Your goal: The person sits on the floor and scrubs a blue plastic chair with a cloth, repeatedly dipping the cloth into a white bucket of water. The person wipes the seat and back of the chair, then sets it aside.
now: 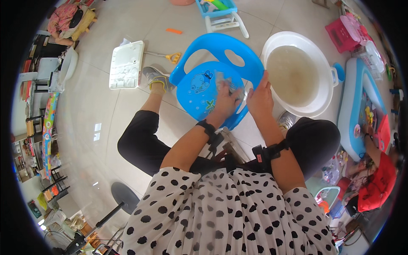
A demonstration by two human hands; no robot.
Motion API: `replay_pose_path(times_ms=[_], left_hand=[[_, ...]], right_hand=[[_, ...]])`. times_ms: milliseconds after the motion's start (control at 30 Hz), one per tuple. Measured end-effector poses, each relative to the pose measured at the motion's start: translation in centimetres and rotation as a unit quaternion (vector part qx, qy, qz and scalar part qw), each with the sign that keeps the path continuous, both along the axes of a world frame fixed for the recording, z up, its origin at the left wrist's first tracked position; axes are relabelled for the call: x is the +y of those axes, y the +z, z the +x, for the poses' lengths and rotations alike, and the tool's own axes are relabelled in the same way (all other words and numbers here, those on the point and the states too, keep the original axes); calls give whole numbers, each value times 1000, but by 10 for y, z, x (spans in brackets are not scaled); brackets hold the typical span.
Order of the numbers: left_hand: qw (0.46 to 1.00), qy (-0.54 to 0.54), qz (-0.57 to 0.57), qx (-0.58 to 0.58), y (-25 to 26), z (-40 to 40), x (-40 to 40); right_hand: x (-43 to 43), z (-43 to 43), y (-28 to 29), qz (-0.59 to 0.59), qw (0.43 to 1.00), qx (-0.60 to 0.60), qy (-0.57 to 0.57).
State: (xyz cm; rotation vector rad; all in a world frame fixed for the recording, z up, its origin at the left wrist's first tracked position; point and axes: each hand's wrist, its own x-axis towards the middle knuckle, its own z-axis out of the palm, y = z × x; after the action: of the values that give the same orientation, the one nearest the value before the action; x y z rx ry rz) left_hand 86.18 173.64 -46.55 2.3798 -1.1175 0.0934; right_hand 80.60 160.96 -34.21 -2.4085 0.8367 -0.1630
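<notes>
A small blue plastic child's chair (188, 103) with a cartoon print on its seat stands between the person's legs. On the seat, my left hand (225, 103) presses a greyish crumpled cloth (220, 76); both hand and cloth are partly blurred. My right hand (262, 97) grips the chair's right rim, thumb on the inner side and fingers along the outer edge. Close to the right hand is a large white plastic basin (330, 98) holding cloudy brownish water (292, 76).
Left on the tiled floor lie a white plastic tray (126, 65), a yellow-handled tool (173, 58) and an orange strip (174, 31). A blue-and-white stool (223, 24) stands ahead. Right is an inflatable pool (350, 108) beside a person in red (377, 185). Another person (65, 19) sits upper left.
</notes>
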Motion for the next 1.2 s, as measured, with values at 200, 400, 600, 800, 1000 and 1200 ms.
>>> replay_pose_path(times_ms=[200, 400, 600, 800, 1000, 1200], left_hand=[[957, -131, 52, 253, -5, 32, 83], [994, 108, -2, 34, -31, 92, 63], [996, 58, -59, 41, -38, 53, -36], [967, -229, 6, 115, -9, 40, 48], [994, 82, 59, 40, -7, 69, 85], [842, 227, -263, 412, -5, 82, -17]], right_hand=[[-7, 4, 10, 24, 999, 44, -1], [-9, 3, -3, 90, 996, 25, -7], [-6, 3, -23, 36, 999, -10, 25], [-8, 2, -23, 45, 999, 21, 8], [-12, 0, -17, 75, 997, 3, 8], [-11, -2, -31, 66, 995, -57, 47]])
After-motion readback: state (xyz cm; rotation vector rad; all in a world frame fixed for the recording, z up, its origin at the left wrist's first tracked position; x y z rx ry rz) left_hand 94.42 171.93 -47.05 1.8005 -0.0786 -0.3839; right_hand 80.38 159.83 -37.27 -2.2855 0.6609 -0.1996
